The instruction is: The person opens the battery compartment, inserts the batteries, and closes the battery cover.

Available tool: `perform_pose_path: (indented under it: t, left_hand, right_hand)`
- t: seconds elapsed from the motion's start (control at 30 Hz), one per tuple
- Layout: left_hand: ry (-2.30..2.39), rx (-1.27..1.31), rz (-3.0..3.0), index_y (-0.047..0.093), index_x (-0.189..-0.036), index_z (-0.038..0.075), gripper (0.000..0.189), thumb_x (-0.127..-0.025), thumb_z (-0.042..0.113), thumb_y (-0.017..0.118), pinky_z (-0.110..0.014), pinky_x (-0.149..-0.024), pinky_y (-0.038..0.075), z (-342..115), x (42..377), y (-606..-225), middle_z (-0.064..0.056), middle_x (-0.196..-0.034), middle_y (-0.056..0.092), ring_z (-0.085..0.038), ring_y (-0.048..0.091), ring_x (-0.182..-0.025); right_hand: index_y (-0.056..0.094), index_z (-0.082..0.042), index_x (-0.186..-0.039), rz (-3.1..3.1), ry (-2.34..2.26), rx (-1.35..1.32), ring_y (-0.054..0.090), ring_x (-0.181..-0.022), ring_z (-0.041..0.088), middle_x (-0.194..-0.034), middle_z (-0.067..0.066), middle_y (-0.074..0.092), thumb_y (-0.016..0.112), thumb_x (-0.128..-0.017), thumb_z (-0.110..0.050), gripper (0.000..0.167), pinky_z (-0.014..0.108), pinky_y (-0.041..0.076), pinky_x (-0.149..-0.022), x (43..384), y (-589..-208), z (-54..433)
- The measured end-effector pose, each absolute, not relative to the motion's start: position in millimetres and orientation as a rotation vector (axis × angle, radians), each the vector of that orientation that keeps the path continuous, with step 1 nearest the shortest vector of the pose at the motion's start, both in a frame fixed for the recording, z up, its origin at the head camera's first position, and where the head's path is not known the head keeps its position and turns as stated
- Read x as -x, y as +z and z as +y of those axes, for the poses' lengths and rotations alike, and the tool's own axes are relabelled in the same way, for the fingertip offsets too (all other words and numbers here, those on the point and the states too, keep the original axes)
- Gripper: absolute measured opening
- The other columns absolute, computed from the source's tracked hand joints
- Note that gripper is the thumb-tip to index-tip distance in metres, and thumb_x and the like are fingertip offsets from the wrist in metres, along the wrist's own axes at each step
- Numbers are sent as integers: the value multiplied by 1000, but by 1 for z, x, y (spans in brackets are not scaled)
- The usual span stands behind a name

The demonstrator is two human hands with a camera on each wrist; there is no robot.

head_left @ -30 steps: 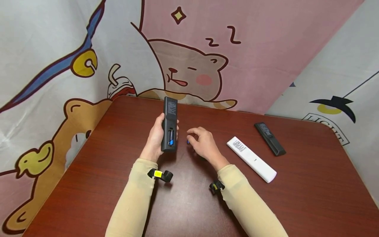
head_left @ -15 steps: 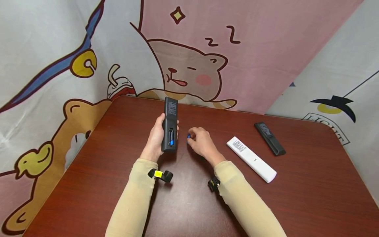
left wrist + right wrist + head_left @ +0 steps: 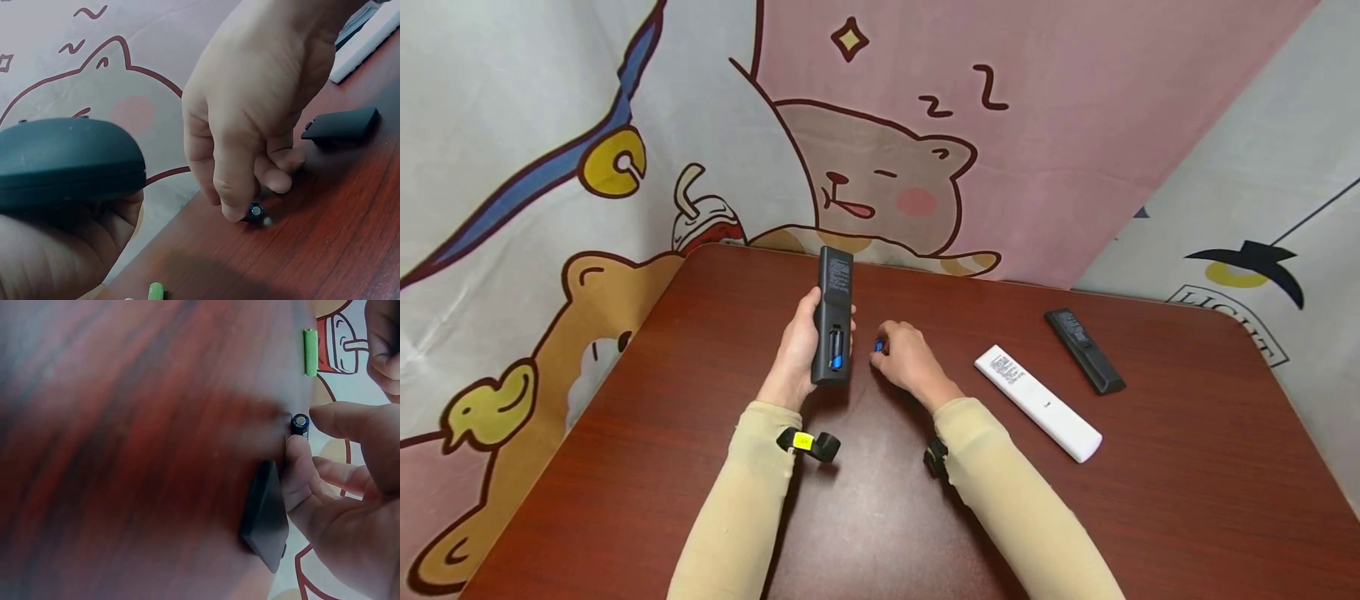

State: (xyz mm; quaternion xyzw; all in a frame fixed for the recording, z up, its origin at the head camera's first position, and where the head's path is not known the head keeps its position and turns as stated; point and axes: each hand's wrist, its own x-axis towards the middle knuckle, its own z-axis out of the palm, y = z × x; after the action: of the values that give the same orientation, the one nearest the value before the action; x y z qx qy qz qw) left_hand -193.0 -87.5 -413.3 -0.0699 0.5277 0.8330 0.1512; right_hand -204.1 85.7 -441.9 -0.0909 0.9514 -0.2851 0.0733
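A printed cloth backdrop with a cartoon bear (image 3: 887, 187) stands behind a reddish-brown, wood-grained worktop (image 3: 865, 508). A long white plastic remote (image 3: 1039, 404) lies at the right, a slimmer black remote (image 3: 1086, 350) just beyond it. The left hand (image 3: 793, 346) grips a second black plastic remote, its back up (image 3: 832, 312), long axis running near to far, with the open compartment at the near end showing at least one blue-and-black battery. The right hand (image 3: 910, 358) pinches a small blue cylindrical battery (image 3: 878, 344) between thumb and fingertip. That battery is just right of the compartment, across a narrow gap, its axis seemingly near to far too; whether it touches the worktop I cannot tell. The left wrist view shows a black plastic cover (image 3: 342, 125) and a green battery (image 3: 155, 292).
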Motion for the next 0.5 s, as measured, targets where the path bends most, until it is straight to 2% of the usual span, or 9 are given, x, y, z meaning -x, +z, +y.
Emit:
perform_pose_path:
  t: [0.33, 0.5]
  left_hand:
    - [2391, 198, 1524, 53, -140, 5, 64, -109, 57, 30, -28, -66, 50, -88, 193, -414, -12, -109, 56, -15, 56, -76]
    - [2392, 210, 1518, 53, -139, 4, 65, -109, 56, 30, -28, -65, 50, -88, 194, -416, -11, -108, 56, -15, 55, -75]
  right_hand:
    - [66, -2, -121, 2884, -747, 282, 65, -104, 33, -112, 19, 65, 76, -92, -19, 35, 45, 55, -91, 208, -441, 81]
    - [68, -2, -121, 2884, -712, 287, 64, -102, 30, -112, 18, 66, 74, -94, -16, 31, 44, 56, -90, 207, -440, 80]
